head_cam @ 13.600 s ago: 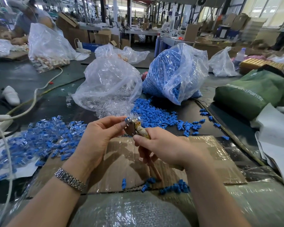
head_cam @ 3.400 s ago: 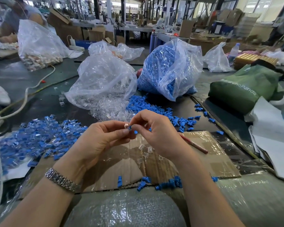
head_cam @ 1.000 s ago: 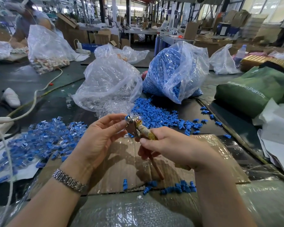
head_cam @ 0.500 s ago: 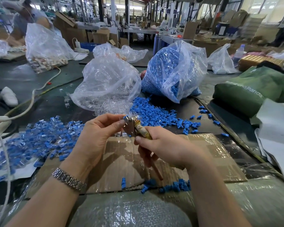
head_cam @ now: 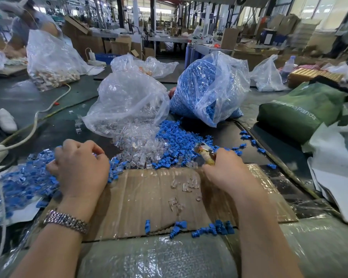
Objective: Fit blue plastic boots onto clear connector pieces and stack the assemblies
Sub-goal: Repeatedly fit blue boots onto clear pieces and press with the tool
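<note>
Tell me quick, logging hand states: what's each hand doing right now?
Left hand: curled over the finished pile; grip cannot be told.
Right hand: closed on a small tool.

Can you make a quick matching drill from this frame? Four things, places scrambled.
Things:
1. green bag
2. wristwatch
3. small tool
4. loose blue boots

Places:
A. near edge of the cardboard
B. held in the right hand
C. far right of the table
D. on the wrist of the left hand

Pairs: 1-C, 2-D, 3-B, 4-A
</note>
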Action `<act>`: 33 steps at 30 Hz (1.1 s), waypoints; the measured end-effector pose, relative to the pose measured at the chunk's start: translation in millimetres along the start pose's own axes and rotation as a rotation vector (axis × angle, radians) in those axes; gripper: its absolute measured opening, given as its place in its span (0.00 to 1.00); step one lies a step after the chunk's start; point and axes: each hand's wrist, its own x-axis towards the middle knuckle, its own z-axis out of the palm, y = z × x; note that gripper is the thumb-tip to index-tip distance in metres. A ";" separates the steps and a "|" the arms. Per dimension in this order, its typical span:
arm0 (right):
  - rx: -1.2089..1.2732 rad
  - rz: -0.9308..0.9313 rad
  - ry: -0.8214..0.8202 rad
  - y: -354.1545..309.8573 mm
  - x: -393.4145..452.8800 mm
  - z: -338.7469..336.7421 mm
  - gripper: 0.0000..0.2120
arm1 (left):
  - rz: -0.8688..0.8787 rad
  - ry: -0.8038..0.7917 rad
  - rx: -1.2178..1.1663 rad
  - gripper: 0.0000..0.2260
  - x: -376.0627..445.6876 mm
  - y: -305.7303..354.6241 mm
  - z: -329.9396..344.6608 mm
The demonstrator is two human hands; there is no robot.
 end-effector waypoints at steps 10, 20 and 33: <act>-0.132 0.150 -0.042 4.8 7.3 13.7 0.20 | 0.631 -0.384 -0.051 0.19 -31.2 26.2 33.7; -0.154 0.122 0.001 3.5 8.9 18.0 0.25 | 0.660 -0.477 0.012 0.18 -36.4 32.1 47.7; 0.101 -0.265 0.027 -18.3 1.1 13.8 0.03 | 0.682 -0.596 -0.256 0.15 -39.4 36.8 30.4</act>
